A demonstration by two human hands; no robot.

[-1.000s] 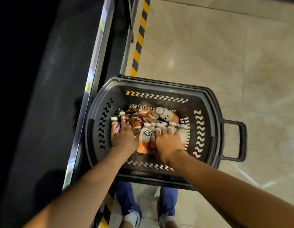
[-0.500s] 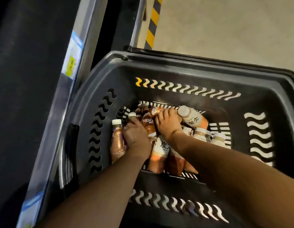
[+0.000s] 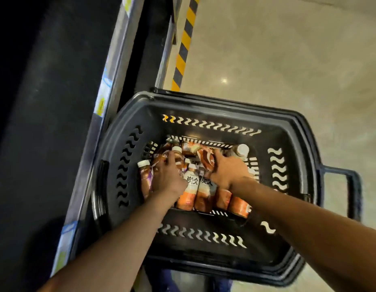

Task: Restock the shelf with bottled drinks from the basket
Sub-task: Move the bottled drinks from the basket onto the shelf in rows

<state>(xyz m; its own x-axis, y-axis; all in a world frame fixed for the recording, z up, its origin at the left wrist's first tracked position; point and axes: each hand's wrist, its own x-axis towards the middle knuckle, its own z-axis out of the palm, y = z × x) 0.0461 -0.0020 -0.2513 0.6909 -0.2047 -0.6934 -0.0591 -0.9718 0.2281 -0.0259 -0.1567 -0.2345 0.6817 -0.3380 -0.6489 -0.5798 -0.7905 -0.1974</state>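
Head view: your left hand (image 3: pixel 168 178) and right hand (image 3: pixel 227 171) curl over bottled drinks (image 3: pixel 190 186) in the basket (image 3: pixel 204 104); grip unclear. Full, smooth plastic: probably heavy, slippery; grasp the bodies.

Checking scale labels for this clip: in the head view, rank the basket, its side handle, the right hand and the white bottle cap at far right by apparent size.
1. Basket
2. Side handle
3. Right hand, about as large as the handle, and nearer the camera, so unsure
4. White cap

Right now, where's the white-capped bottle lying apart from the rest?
Head view: the white-capped bottle lies at the basket's far right corner, just beyond the right hand.
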